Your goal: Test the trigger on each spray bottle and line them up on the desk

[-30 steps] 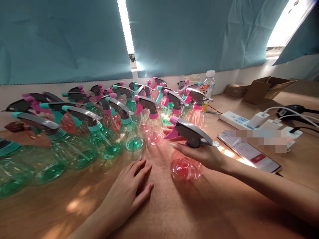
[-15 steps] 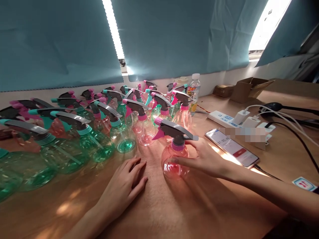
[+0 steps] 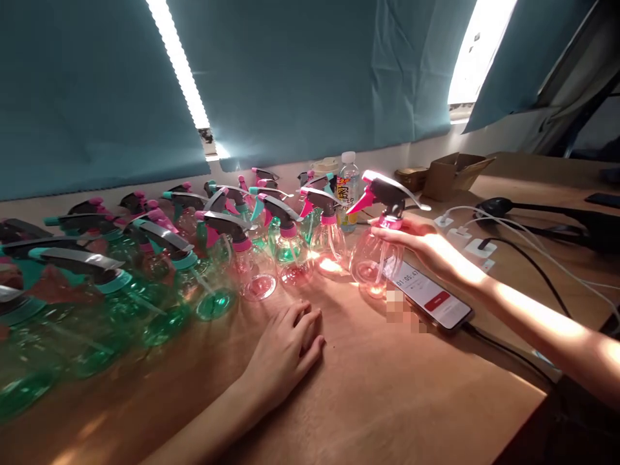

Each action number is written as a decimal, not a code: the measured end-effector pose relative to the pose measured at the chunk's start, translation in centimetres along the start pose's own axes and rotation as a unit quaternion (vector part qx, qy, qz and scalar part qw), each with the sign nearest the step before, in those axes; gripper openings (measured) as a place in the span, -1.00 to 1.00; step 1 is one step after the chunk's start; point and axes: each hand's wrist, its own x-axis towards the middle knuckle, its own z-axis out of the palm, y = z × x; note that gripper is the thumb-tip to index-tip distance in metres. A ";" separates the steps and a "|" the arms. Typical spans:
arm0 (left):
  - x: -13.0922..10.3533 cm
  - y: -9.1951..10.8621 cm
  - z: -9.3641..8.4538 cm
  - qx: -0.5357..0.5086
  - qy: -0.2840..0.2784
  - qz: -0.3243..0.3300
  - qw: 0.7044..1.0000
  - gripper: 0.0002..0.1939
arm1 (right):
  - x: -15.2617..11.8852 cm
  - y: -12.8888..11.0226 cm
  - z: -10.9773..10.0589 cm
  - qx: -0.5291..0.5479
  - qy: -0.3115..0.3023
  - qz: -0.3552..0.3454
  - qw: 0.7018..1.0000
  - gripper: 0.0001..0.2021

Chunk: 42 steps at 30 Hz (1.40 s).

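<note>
A pink spray bottle (image 3: 369, 263) with a clear round body, grey head and pink trigger is in my right hand (image 3: 416, 237), which grips it just below the collar. It is upright and overlaps the near-left end of a phone (image 3: 436, 298); whether its base touches the table I cannot tell. My left hand (image 3: 285, 352) lies palm down on the wooden table (image 3: 387, 381), fingers loosely bent, thumb apart, holding nothing. Beyond it, a pink spray bottle (image 3: 256, 274) and a green spray bottle (image 3: 213, 303) stand among several others.
Rows of green and pink spray bottles fill the left and back. Behind them stands a labelled drink bottle (image 3: 348, 194). To the right are an open cardboard box (image 3: 453, 177), white chargers (image 3: 479, 248) with cables, and a black object (image 3: 547, 219). The table's edge runs at lower right.
My right hand has moved the pink spray bottle rightward and away from me, beside the phone. My left hand remains on the table. The camera view has shifted to the right.
</note>
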 end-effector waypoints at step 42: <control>5.3 0.8 2.2 -0.016 -0.041 0.052 0.998 -0.65 | 2.4 2.9 0.8 -0.140 0.116 0.022 0.983 -0.28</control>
